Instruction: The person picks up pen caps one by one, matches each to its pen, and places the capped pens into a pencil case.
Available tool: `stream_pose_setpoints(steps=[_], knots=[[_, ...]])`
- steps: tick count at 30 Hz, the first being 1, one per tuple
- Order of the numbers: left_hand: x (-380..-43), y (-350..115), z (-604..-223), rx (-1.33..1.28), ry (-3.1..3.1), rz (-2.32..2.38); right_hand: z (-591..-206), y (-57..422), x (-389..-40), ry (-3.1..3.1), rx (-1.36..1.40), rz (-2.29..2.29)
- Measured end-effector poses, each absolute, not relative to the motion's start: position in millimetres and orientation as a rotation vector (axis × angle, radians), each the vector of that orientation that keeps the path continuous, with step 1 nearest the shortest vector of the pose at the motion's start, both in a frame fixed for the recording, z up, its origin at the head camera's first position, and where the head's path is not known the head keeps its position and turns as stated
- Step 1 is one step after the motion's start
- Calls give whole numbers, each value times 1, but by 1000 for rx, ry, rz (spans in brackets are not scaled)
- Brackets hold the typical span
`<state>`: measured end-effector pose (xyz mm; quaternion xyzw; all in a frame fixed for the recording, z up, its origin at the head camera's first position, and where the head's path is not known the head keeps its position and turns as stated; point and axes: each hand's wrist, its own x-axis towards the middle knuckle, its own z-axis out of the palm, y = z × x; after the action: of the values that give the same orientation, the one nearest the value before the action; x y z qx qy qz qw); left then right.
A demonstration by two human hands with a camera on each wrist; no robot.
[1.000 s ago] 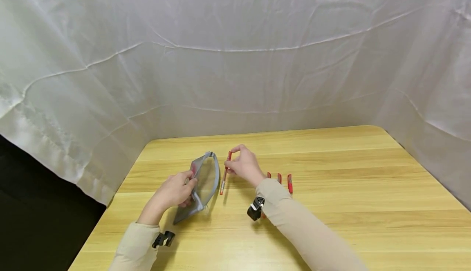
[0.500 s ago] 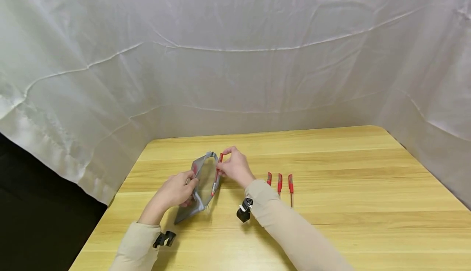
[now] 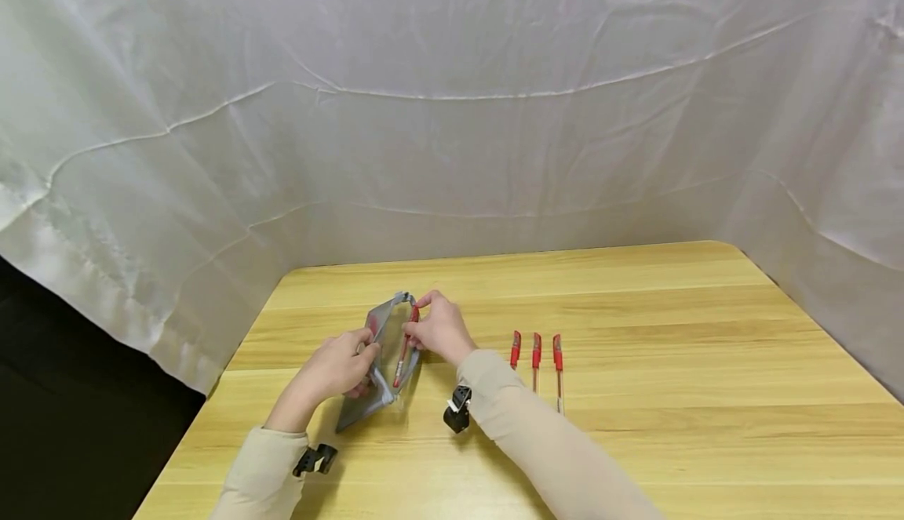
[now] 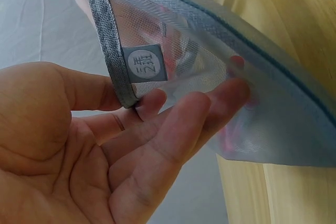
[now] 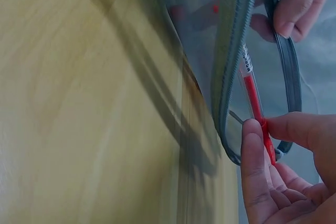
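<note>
My left hand (image 3: 344,361) pinches the near edge of a grey see-through mesh zip pouch (image 4: 273,129), holding its mouth wide apart. A small square label (image 4: 144,63) shows on the mesh, and blurred pink-red shapes appear through it. Thumb and fingers of my right hand (image 3: 441,328) pinch a red pen (image 5: 253,95) by its capped end. The pen slants across the pouch's mouth, its clear barrel end between the two zip edges, as the right wrist view shows. How deep that end reaches I cannot tell.
Three red-capped pens lie side by side on the wooden table (image 3: 671,347), right of the right forearm: a left pen (image 3: 516,347), a middle pen (image 3: 537,351) and a right pen (image 3: 559,355). A pale curtain (image 3: 494,151) hangs behind the table.
My right hand has carried the red pen leftward from beside the pouch to its mouth. The left hand has stayed in place on the pouch edge.
</note>
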<state>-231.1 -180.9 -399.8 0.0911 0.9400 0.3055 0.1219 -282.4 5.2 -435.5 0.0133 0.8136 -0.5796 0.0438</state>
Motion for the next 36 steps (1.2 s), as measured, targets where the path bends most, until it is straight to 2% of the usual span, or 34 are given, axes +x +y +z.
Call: stream_pose_setpoints(steps=[18,36], knots=[[-230,-182,-397,306,2741,904,-433,-3,-277,2471,41,-1721],[-229,-183,-397,299,2729,915,-427,18,-274,2455,-40,-1639]])
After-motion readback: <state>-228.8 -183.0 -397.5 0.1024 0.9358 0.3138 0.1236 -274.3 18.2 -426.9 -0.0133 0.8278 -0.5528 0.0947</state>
